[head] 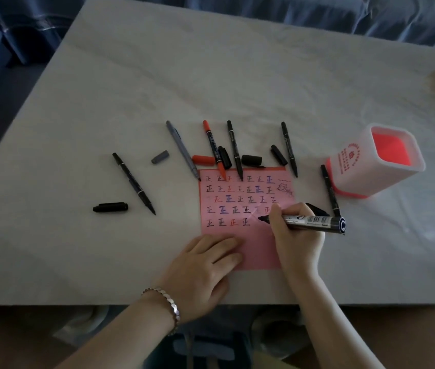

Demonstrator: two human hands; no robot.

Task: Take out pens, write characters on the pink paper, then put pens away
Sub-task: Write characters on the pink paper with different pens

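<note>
In the head view, a thick black marker with a barcode label (309, 221) is held in a writing grip by the right hand (295, 235), its tip set on the square pink paper sheet (261, 251) at the right end of the fifth row of characters. The left hand (205, 265) is laid flat, fingers spread and holding nothing, on the sheet's lower left corner, so the paper is pinned between the two hands near the front edge of the white marble-patterned table (158, 89).

Smudging is judged the main risk: the heel of the right hand rests on the paper just below the writing line, and fresh ink could be dragged if it slides. The sheet could also skew if the left hand's pressure is eased mid-stroke.

Uncapped thin pens, among them a red pen (213, 147) and a grey pen (183, 150), are scattered beyond the paper's top edge with loose caps; caps could be mismatched, and tips could dry out, before return to the white-and-red square pen holder (370, 166) at the right.
</note>
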